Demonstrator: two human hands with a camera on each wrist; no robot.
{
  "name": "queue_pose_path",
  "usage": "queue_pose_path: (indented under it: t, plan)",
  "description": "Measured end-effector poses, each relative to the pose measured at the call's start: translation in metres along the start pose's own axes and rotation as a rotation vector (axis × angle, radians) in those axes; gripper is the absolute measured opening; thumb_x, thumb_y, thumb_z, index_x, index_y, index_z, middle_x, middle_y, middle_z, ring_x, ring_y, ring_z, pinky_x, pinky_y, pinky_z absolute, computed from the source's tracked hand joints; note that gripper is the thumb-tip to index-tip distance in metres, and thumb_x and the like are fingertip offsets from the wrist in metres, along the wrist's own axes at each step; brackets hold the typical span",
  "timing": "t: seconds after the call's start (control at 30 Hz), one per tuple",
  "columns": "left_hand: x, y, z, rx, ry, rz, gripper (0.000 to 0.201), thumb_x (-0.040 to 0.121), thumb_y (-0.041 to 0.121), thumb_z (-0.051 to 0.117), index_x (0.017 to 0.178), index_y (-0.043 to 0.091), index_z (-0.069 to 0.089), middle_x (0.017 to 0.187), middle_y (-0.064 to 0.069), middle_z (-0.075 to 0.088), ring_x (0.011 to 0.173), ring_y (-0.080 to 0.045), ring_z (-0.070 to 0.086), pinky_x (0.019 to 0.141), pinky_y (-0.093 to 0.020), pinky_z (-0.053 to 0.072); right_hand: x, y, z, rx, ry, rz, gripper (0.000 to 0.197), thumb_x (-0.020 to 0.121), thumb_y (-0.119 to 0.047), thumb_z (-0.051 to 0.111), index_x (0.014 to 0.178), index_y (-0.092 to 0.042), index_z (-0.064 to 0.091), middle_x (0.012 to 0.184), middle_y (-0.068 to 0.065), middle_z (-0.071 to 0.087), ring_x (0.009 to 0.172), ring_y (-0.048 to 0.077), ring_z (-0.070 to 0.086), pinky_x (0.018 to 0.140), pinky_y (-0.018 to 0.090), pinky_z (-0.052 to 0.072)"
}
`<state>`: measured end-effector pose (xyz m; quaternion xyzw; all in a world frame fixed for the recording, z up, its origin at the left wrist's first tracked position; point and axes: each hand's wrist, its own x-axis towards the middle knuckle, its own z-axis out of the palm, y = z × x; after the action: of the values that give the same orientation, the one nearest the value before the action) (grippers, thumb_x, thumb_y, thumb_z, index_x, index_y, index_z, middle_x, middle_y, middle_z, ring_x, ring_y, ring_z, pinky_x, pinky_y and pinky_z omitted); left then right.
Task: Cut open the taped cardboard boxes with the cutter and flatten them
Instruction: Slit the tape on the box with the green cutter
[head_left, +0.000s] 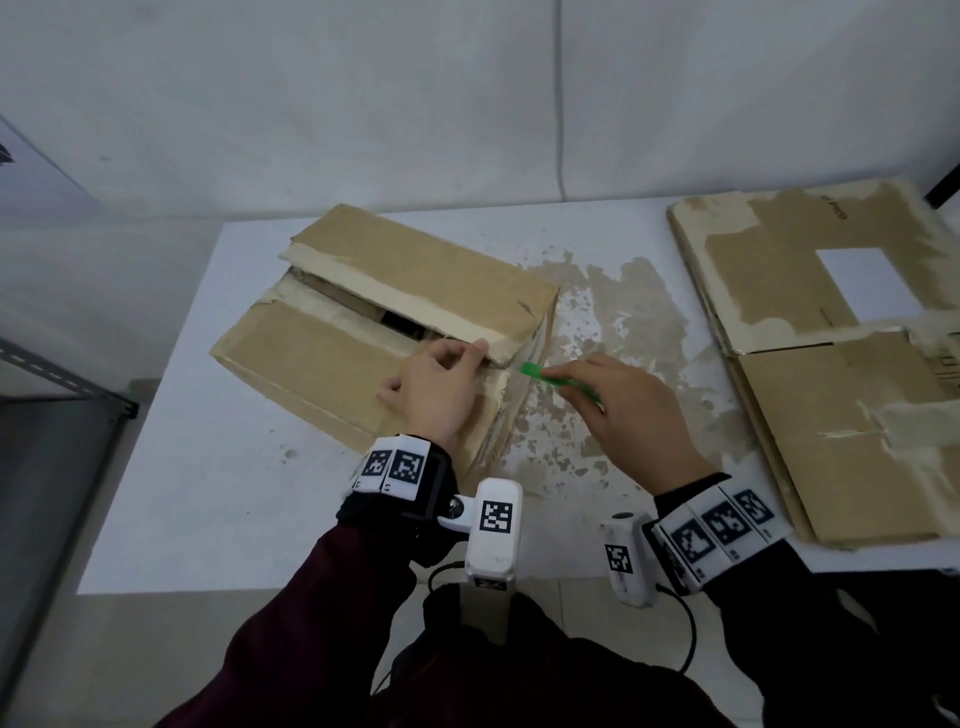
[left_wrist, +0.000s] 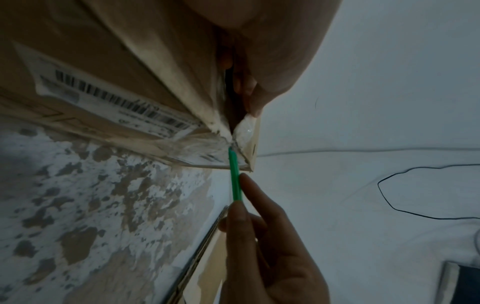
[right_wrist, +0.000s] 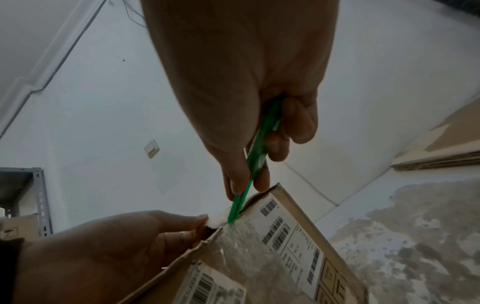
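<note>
A brown cardboard box (head_left: 332, 343) lies on the white table (head_left: 208, 493), its top seam split, with pale tape along the far flap. My left hand (head_left: 467, 358) rests on the near flap and pinches the flap edge at the seam's right end; its fingers (right_wrist: 192, 224) curl round the torn, taped corner. My right hand (head_left: 613, 410) grips a green cutter (head_left: 550, 378). The cutter tip (right_wrist: 231, 218) touches the clear tape at the top of the labelled end face (right_wrist: 283, 242). In the left wrist view the cutter (left_wrist: 235, 176) points up at that corner.
Flattened cardboard boxes (head_left: 831, 364) are stacked at the table's right side. A brown stained patch (head_left: 623, 322) covers the table between them and the box. A grey metal shelf (head_left: 52, 389) stands to the left. The wall runs close behind the table.
</note>
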<state>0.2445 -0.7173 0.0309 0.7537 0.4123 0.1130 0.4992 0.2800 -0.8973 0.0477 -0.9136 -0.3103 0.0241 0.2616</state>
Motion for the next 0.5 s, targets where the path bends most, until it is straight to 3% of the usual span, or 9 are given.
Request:
queue_pose_path:
  t: [0.1,0.2,0.3,0.43,0.5]
  plan:
    - [0.000,-0.001,0.000,0.000,0.015,0.039,0.025,0.082,0.053,0.063,0.078,0.029,0.066,0.084,0.010,0.060,0.095,-0.007,0.032,0.100,-0.039,0.023,0.004,0.000,0.002,0.013,-0.006,0.006,0.024,0.095,-0.027,0.052,0.114,-0.034,0.065,0.084,-0.010,0.060,0.066,0.010,0.052,0.050,0.021,0.035]
    - [-0.003,-0.003,0.000,0.027,0.025,0.094,0.023,0.086,0.049,0.062,0.080,0.027,0.066,0.086,0.011,0.057,0.078,0.013,0.024,0.103,-0.041,0.022,0.005,0.000,0.002,-0.004,-0.003,0.011,0.024,0.094,-0.027,0.053,0.114,-0.034,0.065,0.080,-0.012,0.055,0.064,0.009,0.049,0.048,0.019,0.026]
    - [-0.008,-0.005,0.002,0.101,0.083,0.222,0.023,0.088,0.045,0.060,0.083,0.024,0.068,0.092,0.017,0.052,0.074,0.005,0.028,0.099,-0.038,0.023,0.010,-0.003,0.000,-0.013,-0.009,0.038,0.024,0.095,-0.028,0.051,0.114,-0.035,0.064,0.079,-0.013,0.052,0.065,0.009,0.047,0.049,0.018,0.026]
    - [-0.010,-0.005,0.005,0.096,0.102,0.269,0.019,0.089,0.041,0.061,0.082,0.024,0.067,0.080,0.024,0.042,0.080,0.012,0.024,0.089,-0.031,0.020,0.011,-0.005,-0.005,-0.074,-0.001,-0.025,0.025,0.093,-0.026,0.054,0.114,-0.034,0.066,0.081,-0.013,0.057,0.068,0.010,0.051,0.049,0.021,0.035]
    - [-0.012,-0.006,0.006,0.111,0.119,0.305,0.017,0.088,0.040,0.061,0.078,0.027,0.063,0.079,0.024,0.042,0.082,0.006,0.029,0.086,-0.030,0.019,0.009,-0.003,-0.005,-0.068,0.000,-0.040,0.025,0.093,-0.027,0.054,0.114,-0.034,0.066,0.081,-0.015,0.057,0.069,0.010,0.052,0.050,0.018,0.034]
